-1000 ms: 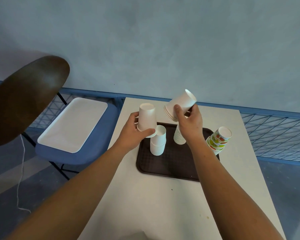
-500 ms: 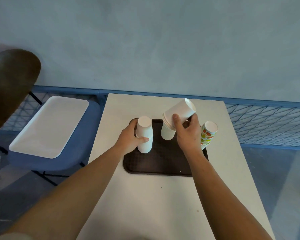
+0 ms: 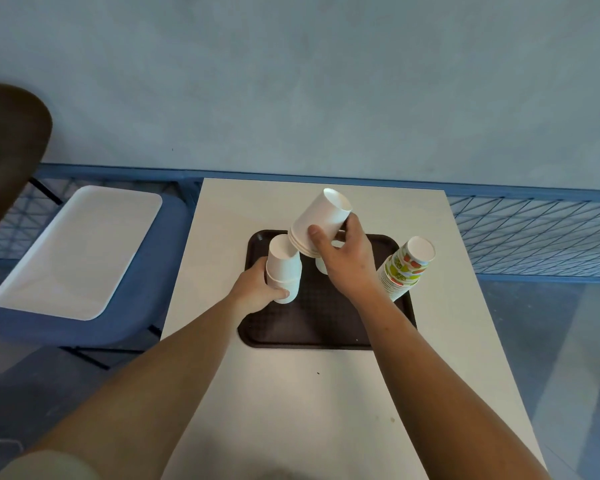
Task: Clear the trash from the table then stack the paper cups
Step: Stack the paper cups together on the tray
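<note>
My left hand [image 3: 257,287] grips a short stack of upturned white paper cups [image 3: 284,268] standing on the dark brown tray [image 3: 312,327]. My right hand [image 3: 343,258] holds a second nested stack of white cups [image 3: 321,221] tilted in the air above the tray, its open rims close to the top of the left stack. Another white cup [image 3: 321,266] stands on the tray, mostly hidden under my right hand. A tall stack of patterned green-and-red cups [image 3: 406,268] leans at the tray's right edge.
The tray lies on a white table [image 3: 291,393] set against a blue wire fence [image 3: 534,233]. A blue chair [image 3: 94,323] to the left carries a white tray [image 3: 80,251]. A dark brown chair back [image 3: 7,150] stands at far left.
My left hand lowered its white cup onto the cup standing on the tray, forming a stack. My right hand brought its tilted stack left, toward that stack's top. The view shifted.
</note>
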Available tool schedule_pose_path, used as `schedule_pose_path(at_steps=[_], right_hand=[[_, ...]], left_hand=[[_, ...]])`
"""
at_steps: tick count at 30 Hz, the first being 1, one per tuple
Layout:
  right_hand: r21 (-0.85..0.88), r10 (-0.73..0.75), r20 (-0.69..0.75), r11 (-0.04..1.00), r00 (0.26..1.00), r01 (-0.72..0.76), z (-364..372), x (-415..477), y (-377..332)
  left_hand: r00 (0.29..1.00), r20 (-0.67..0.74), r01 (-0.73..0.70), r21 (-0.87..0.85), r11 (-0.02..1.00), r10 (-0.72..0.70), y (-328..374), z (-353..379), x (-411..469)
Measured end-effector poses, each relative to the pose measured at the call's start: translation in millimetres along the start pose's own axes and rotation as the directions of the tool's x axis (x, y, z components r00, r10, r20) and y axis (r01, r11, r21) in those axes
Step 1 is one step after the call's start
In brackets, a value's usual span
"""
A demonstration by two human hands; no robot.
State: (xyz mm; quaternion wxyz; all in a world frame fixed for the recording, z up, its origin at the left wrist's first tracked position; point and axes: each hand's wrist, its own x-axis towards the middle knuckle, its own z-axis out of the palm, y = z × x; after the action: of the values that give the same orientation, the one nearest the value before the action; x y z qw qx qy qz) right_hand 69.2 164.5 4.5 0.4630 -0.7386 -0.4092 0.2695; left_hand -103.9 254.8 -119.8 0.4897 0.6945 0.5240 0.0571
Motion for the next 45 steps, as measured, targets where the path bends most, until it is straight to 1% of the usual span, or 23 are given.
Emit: schedule_pose_path(at_steps=[4, 8, 10, 24, 28, 32, 37, 42, 45], right_hand=[[-0.017, -0.056, 0.106, 0.998, 0.993, 0.058, 9.7, 4.1, -2.8], [-0.051, -0.103, 0.170, 0.992, 0.980, 0.114, 22.7, 6.0, 3.4], [-0.060, -0.102, 0.201, 0.991, 0.974, 0.116, 28.1, 6.7, 9.0], [-0.204, -0.107, 0.267, 0.965, 0.958, 0.165, 51.3, 6.4, 43.5], [-0.215, -0.096, 0.255, 0.964, 0.962, 0.154, 54.9, 6.2, 47.2], [-0.236, -0.067, 0.279, 0.962, 0.958, 0.136, 56.5, 6.1, 47.7], [-0.213, -0.019, 0.282, 0.974, 0.959, 0.082, 52.1, 0.6, 47.9], [-0.222, 0.042, 0.331, 0.974, 0.943, 0.034, 41.7, -7.8, 45.4], [-0.240, 0.057, 0.334, 0.970, 0.941, 0.026, 32.8, -16.0, 46.7]], left_hand=[[0.999, -0.008, 0.031, -0.013, 0.999, -0.031, -11.3, 4.8, 3.6], [1.000, -0.011, 0.022, -0.031, 0.999, -0.023, -16.2, 7.7, 5.3], [1.000, -0.013, 0.023, -0.039, 0.999, -0.024, -17.5, 8.7, 5.8], [1.000, -0.018, 0.022, -0.067, 0.998, -0.023, -21.3, 10.5, 7.2], [0.999, 0.004, 0.036, -0.086, 0.996, -0.035, -20.5, 7.5, 3.3], [0.999, 0.013, 0.040, -0.101, 0.994, -0.039, -18.1, 2.4, -3.5], [1.000, -0.008, 0.027, -0.109, 0.994, -0.028, -13.0, -6.5, -14.8], [0.999, -0.034, 0.012, -0.103, 0.995, -0.016, -1.0, -12.7, -31.2], [0.998, -0.064, -0.011, -0.104, 0.995, 0.004, 4.7, -13.3, -41.5]])
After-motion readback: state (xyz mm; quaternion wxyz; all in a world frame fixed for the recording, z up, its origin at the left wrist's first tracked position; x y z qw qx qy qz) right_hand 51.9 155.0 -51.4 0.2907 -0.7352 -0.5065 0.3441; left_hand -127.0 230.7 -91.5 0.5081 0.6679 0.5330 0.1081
